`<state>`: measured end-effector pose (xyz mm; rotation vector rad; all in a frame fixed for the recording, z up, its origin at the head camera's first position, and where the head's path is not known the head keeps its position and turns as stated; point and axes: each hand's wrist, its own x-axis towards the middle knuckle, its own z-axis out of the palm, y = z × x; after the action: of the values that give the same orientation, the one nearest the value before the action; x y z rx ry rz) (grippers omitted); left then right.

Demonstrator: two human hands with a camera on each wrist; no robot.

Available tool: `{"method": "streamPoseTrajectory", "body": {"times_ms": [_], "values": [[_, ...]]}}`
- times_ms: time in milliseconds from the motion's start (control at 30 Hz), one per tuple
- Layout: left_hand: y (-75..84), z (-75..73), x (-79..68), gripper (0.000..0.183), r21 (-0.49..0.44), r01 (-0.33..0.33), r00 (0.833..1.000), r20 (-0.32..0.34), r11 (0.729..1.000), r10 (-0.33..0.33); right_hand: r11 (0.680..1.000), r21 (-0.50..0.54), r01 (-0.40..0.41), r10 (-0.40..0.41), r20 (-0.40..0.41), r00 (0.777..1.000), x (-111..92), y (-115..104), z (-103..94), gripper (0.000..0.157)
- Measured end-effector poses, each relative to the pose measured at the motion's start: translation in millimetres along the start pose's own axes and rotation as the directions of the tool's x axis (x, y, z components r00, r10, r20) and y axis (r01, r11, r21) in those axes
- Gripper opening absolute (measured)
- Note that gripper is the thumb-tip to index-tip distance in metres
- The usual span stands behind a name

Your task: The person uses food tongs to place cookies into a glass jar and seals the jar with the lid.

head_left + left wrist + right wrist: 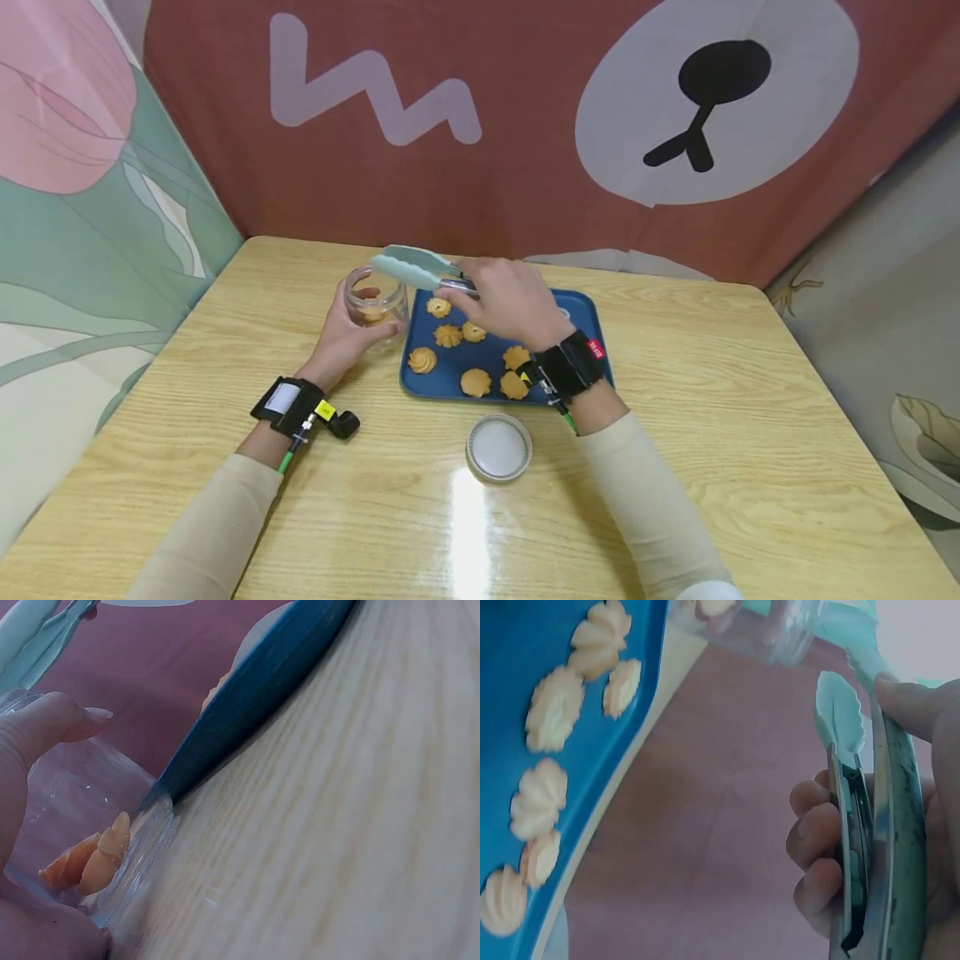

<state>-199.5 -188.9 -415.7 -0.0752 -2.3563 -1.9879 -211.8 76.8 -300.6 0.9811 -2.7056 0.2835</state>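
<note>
My left hand (347, 333) grips a clear jar (390, 313), standing at the left edge of the blue tray (450, 385). Inside the jar lie a couple of cookies (105, 856), seen through its wall in the left wrist view. With curled fingers my right hand (513, 302) holds a pair of tongs (408, 268) with pale mint tips, above the tray's far left part. The tips reach over beside the jar's mouth and stand apart, with no cookie visible between them. Several swirled cookies (447, 336) rest on the tray; my right hand and wrist hide part of it.
A round lid (498, 447) lies on the wooden table (360, 517) in front of the tray. Behind the table hangs a brown curtain (525, 167) with a cartoon bear print. Both wrists carry black straps with small cameras.
</note>
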Motion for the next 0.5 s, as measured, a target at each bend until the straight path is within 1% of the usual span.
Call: {"method": "streamPoseTrajectory", "body": {"times_ms": [100, 333, 400, 500], "values": [[-0.4, -0.3, 0.2, 0.098, -0.019, 0.004, 1.0, 0.004, 1.0, -0.004, 1.0, 0.0, -0.026, 0.026, -0.015, 1.0, -8, 11, -4.4, 0.049], [-0.9, -2.6, -2.6, 0.097, -0.013, 0.023, 1.0, 0.013, 1.0, -0.023, 0.995, 0.001, -0.1, 0.1, -0.039, 0.994, -37, 36, -10.7, 0.048], [-0.6, -3.1, -2.2, 0.097, -0.015, 0.022, 1.0, 0.008, 1.0, -0.021, 0.993, 0.001, -0.121, 0.121, -0.046, 0.992, -44, 44, -12.7, 0.047], [0.5, -4.6, -2.1, 0.096, -0.015, 0.018, 1.0, -0.004, 1.0, -0.018, 0.989, 0.001, -0.147, 0.147, -0.043, 0.988, -52, 54, -15.8, 0.049]]}}
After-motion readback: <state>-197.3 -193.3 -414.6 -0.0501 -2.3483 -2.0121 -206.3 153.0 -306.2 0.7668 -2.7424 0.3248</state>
